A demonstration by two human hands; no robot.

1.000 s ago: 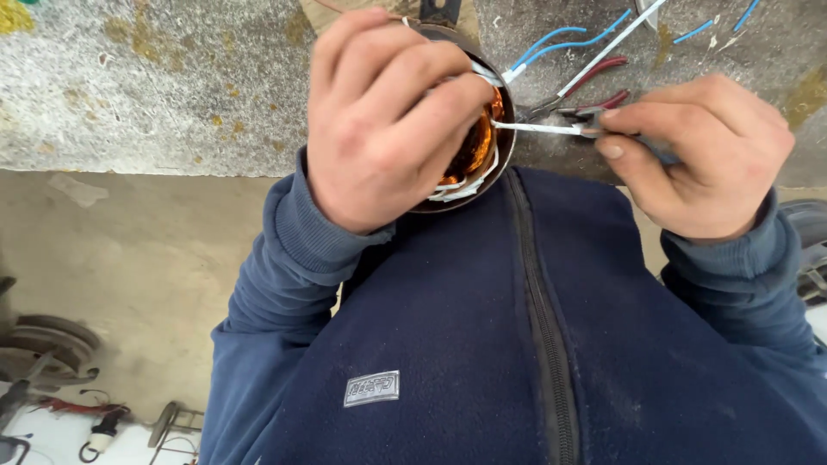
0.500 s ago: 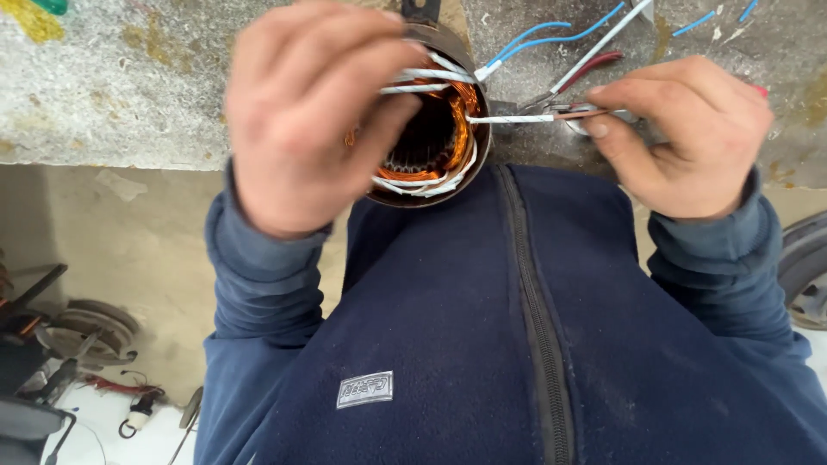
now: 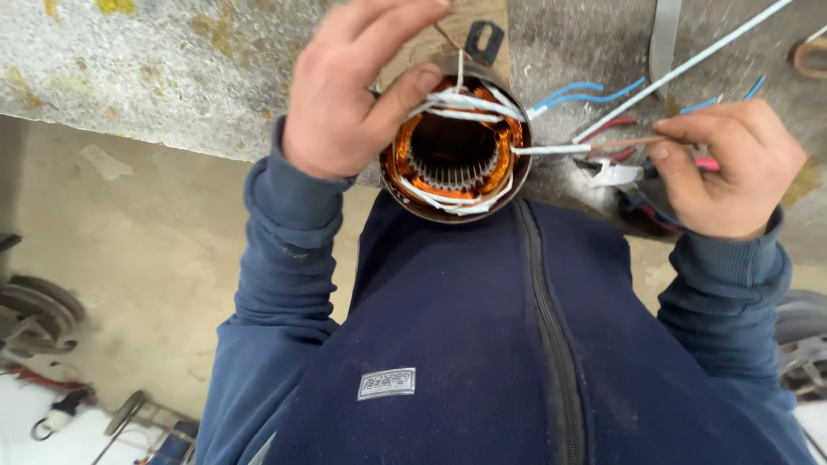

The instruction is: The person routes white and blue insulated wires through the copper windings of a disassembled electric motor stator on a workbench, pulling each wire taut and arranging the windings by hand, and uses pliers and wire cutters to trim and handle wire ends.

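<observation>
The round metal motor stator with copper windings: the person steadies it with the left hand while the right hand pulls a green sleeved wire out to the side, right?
Not quite. In the head view the left hand does steady the round metal motor stator, but the sleeved wire that the right hand pulls sideways is white, not green.

Navy zip-up fleece jacket [image 3: 482, 344], ribbed cuffs, small chest label [image 3: 387, 383].

Rough workshop corner in flat daylight

A stained grey concrete counter [image 3: 155, 77] overhangs a dusty concrete floor [image 3: 146, 284]; metal parts [image 3: 34, 310] lie lower left.
</observation>
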